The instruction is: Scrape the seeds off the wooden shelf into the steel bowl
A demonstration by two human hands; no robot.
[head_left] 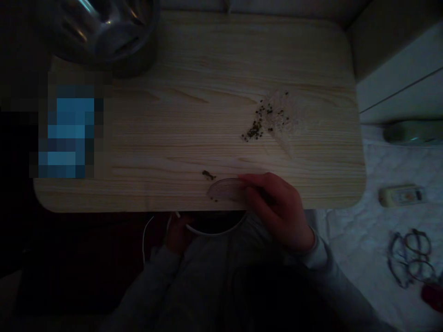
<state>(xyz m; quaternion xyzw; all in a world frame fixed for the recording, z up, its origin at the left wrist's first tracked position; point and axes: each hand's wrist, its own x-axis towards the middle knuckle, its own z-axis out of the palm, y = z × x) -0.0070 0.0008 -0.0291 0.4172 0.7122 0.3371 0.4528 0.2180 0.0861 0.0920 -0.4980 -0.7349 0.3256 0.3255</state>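
Observation:
The scene is dim. My right hand point(277, 210) rests at the near edge of a pale wooden table point(207, 92), fingers closed on a thin, pale rounded piece point(224, 189) that lies flat on the wood. Small dark crumbs point(208, 174) lie just beyond it. Below the table edge my left hand point(178, 230) grips the rim of a white bowl point(214, 229) held under the edge. Farther out on the table lies a scatter of dark flakes point(258, 124) beside a pale powdery patch point(280, 115).
A metal bowl point(104, 27) stands at the table's far left corner. A blurred blue patch point(69, 133) covers the left side. To the right, on a white quilted surface, lie a small pale device point(401, 195), eyeglasses point(411, 256) and a red item point(432, 295).

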